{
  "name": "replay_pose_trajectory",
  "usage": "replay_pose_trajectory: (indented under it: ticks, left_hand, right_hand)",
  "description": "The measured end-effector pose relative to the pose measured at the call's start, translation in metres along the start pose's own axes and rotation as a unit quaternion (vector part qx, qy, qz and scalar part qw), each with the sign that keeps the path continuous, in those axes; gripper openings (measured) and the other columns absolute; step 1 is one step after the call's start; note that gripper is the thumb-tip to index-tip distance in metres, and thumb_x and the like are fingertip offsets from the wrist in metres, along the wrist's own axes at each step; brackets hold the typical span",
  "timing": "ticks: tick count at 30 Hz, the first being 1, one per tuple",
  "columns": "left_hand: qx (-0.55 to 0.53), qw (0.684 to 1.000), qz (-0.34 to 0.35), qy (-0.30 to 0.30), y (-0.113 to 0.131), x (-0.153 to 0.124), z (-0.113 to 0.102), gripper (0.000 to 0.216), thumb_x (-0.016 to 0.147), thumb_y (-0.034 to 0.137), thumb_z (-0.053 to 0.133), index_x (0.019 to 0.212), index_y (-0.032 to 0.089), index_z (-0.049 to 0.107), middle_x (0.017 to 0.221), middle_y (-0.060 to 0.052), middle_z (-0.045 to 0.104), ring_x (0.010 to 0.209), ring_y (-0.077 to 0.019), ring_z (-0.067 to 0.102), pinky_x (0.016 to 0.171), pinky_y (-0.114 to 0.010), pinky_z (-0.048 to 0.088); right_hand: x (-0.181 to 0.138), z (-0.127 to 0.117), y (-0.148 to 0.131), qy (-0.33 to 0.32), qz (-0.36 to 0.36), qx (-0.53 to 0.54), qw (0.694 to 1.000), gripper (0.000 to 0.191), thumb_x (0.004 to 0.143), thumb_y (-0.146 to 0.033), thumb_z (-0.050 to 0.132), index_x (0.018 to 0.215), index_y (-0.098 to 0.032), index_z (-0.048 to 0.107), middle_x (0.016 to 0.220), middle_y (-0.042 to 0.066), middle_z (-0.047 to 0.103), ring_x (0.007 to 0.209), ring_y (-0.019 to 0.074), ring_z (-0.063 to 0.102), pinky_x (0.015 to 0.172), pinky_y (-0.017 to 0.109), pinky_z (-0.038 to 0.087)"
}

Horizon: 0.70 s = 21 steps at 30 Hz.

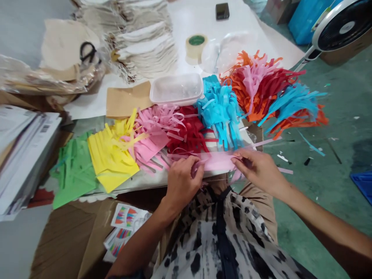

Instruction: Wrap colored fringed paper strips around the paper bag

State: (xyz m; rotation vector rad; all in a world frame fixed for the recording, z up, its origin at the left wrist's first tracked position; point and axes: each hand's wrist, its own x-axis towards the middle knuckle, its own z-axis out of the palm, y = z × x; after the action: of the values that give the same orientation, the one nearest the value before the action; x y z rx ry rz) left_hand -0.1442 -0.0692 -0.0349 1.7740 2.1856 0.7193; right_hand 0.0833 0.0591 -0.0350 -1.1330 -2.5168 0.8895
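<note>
My left hand (183, 180) and my right hand (257, 168) each pinch an end of a pink fringed paper piece (217, 161), stretched between them just above my lap. Right behind it lie piles of fringed paper: green (72, 170), yellow (112, 155), pink (154, 131), red (188, 133) and blue (222, 110). Farther right sits a mixed heap of orange, pink, red and blue fringes (273, 93).
A clear plastic tub (177, 88) and brown paper (124, 100) lie behind the piles. A tape roll (196, 45), scissors (88, 52) and cloth bundles (145, 42) are farther back. Paper stacks (23, 151) stand left, a fan (343, 27) at right, printed cards (124, 226) near my lap.
</note>
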Motion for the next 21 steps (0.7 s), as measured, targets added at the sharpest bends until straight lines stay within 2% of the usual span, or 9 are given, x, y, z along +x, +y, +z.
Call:
replay_pose_trajectory:
  ticks: [3,9,21]
  left_hand:
    - [0.065,0.998,-0.002,0.026,0.0,0.004,0.008,0.017,0.101,0.031,0.059,0.089,0.021,0.067,0.079,-0.002,0.071,0.077,-0.0209,0.063,0.074,-0.035,0.041]
    - [0.167,0.985,0.02,0.045,0.002,0.009,0.016,0.018,0.098,0.032,0.063,0.083,0.022,0.063,0.074,-0.004,0.068,0.074,-0.0225,0.061,0.069,-0.035,0.037]
    - [0.193,0.979,0.029,0.063,0.0,0.012,0.021,0.025,0.101,0.034,0.059,0.08,0.021,0.062,0.07,-0.004,0.065,0.071,-0.0228,0.059,0.066,-0.036,0.036]
  right_hand:
    - [0.002,0.007,-0.006,0.01,0.04,-0.058,0.997,0.027,0.103,-0.042,0.051,0.1,-0.022,0.068,0.081,0.003,0.072,0.074,0.0218,0.066,0.066,0.032,0.037]
    - [0.003,0.015,-0.022,0.013,0.053,-0.198,0.979,0.029,0.105,-0.043,0.046,0.091,-0.023,0.062,0.08,0.006,0.071,0.074,0.0239,0.063,0.061,0.034,0.025]
    - [0.007,0.02,-0.027,0.023,0.058,-0.246,0.967,0.032,0.106,-0.043,0.044,0.09,-0.021,0.061,0.082,0.009,0.071,0.073,0.0243,0.064,0.058,0.035,0.02]
